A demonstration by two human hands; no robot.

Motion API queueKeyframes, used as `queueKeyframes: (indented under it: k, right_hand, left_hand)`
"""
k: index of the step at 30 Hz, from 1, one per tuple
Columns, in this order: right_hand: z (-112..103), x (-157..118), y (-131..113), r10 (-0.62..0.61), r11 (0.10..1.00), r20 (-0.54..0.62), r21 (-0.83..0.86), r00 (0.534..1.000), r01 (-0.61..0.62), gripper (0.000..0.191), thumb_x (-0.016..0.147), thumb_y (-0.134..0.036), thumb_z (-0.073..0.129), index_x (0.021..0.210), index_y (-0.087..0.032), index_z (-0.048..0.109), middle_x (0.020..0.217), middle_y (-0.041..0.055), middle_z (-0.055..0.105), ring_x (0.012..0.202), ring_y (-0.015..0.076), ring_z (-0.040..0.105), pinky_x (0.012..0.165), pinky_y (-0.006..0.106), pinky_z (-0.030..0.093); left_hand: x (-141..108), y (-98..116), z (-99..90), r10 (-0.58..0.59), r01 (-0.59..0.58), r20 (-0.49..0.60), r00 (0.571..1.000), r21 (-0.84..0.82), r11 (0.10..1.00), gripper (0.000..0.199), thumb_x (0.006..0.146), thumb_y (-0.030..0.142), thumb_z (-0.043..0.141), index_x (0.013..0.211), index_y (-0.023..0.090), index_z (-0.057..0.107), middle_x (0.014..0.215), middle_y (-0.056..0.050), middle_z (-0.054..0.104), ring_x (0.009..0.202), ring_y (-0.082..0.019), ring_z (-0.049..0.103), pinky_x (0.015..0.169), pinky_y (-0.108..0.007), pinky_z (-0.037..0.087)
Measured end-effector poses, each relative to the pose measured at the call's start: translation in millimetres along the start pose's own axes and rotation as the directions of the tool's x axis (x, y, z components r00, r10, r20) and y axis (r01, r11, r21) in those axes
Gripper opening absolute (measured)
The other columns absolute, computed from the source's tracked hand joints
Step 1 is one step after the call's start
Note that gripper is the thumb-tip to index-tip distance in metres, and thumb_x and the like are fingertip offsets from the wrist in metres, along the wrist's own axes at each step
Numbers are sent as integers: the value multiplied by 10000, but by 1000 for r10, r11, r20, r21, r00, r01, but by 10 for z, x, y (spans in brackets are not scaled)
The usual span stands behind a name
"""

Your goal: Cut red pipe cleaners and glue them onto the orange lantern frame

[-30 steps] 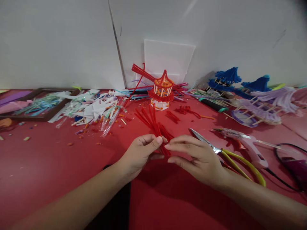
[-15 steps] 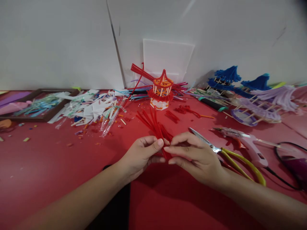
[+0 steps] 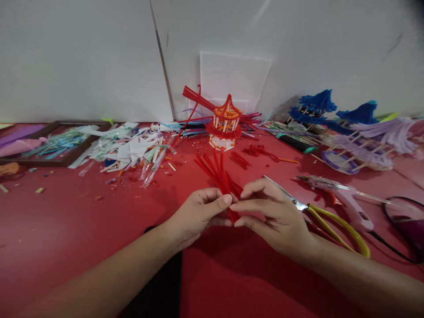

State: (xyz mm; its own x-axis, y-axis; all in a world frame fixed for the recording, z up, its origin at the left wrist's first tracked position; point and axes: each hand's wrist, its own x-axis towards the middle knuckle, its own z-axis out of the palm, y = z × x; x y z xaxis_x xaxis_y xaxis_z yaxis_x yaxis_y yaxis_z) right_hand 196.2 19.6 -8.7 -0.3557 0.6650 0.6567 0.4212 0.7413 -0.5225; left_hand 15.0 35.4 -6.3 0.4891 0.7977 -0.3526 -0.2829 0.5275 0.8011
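Note:
A bunch of red pipe cleaners [image 3: 221, 174] fans out away from me above the red table. My left hand [image 3: 202, 212] is closed on it, thumb pressed on top near the lower end. At the right side of the same bunch, the fingertips of my right hand [image 3: 274, 216] pinch the pipe cleaners; part of the grip is hidden. Beyond the hands stands a small pavilion model [image 3: 228, 123] of red and orange pipe cleaners and pale sticks. Short cut red pieces [image 3: 240, 160] lie in front of it.
Scissors [image 3: 311, 212] with yellow handles and a pink glue gun [image 3: 347, 198] with a cord lie at the right. Blue and lilac pavilion models [image 3: 361, 141] stand behind them. Scraps [image 3: 132, 148] and a brown frame [image 3: 59, 162] occupy the left. A white wall [image 3: 99, 62] rises behind.
The view has shifted slightly, so things sit a little further right. Both hands keep hold of the red bunch, with hardly any change in grip.

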Motion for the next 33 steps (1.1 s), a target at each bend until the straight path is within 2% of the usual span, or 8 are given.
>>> queueKeyframes:
  k: [9,11,14,16,19,22,28,33]
  right_hand:
    - [-42,-7,-39,276,910,243,245,930,-334,334,942,-432,421,827,-172,596,641,-4,568,559,101,522,557,237,432]
    - [-27,-3,-72,335,838,413,281,847,-468,448,956,-474,344,729,-167,578,575,-13,528,531,95,488,537,232,404]
    - [21,15,-113,372,560,642,421,671,-713,458,922,-546,379,813,-151,583,660,6,579,523,81,496,517,225,402]
    - [48,29,-124,373,362,716,473,590,-803,457,881,-583,439,868,-145,570,702,12,596,513,70,503,509,220,401]
    - [58,43,-121,393,244,754,467,527,-850,461,820,-610,521,769,-152,541,610,-29,539,485,56,476,488,200,382]
    - [45,41,-114,435,259,738,447,516,-856,471,809,-613,533,688,-158,517,545,-50,491,445,46,432,441,185,343]
    - [59,32,-121,384,240,702,552,600,-799,419,839,-563,539,822,-144,556,647,-33,518,503,46,480,495,197,373]
    - [88,40,-105,400,205,743,498,536,-843,457,818,-605,528,752,-153,529,522,-65,452,401,40,410,395,179,287]
  left_hand:
    - [8,-4,-5,197,-195,-52,979,25,980,293,628,395,808,658,136,674,680,21,653,605,-48,557,621,-161,448]
    - [4,-21,-12,227,-229,46,973,43,972,268,679,389,775,649,148,661,685,21,639,572,-65,569,596,-194,453]
    - [-4,-36,-34,214,-233,183,960,88,969,286,757,405,702,622,167,620,633,28,589,484,-92,563,552,-253,463]
    - [-4,-34,-51,233,-257,156,960,156,954,290,768,406,691,609,175,621,676,15,610,584,-108,597,650,-271,480]
    - [8,-23,-67,279,-289,74,957,261,921,272,729,410,728,606,181,646,793,-1,639,811,-124,585,832,-270,426]
    - [22,-19,-59,244,-251,59,968,280,927,334,698,467,735,592,173,620,771,3,613,778,-124,550,822,-283,411]
    - [-14,-5,-25,183,-198,81,980,282,939,383,724,528,684,593,179,593,621,24,533,647,-124,504,727,-298,424]
    - [-18,12,-15,224,-252,117,967,386,887,357,775,467,649,557,186,618,610,-7,602,774,-162,553,871,-331,398]
